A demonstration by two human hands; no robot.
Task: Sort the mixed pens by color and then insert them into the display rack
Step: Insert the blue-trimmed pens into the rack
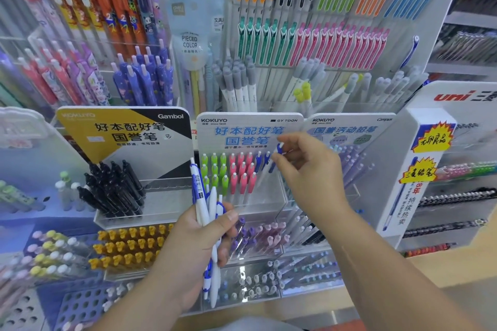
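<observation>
Around the display rack: the display rack (265, 203) is clear plastic with a white card lettered in blue. Black pens (113, 188) stand in a clear holder just left of it. Yellow pens (129, 244) sit lower left, and purple pens (247, 236) sit just below its front. Grey-capped markers (236, 80) rise behind and above it. A white stand (430, 164) with red lettering is close on its right.
In the way: the right hand (309, 169) covers the rack's right part. The left hand (199, 247) and its load overlap the rack's lower left corner.
Left grip: the fingers are curled tight round a bundle of blue-and-white pens (200, 204). The bundle is held roughly upright, and its tops reach up along the rack's left edge.
Right grip: thumb and fingertips are nearly closed, pinching a single blue pen (278, 149) near its top. It is at the rack's upper right, just beside the blue row. Whether its tip sits in a slot cannot be told.
Rack contents: green pens (214, 172) stand on the left, pink pens (242, 174) in the middle and blue pens (262, 160) on the right. All have their clips up.
</observation>
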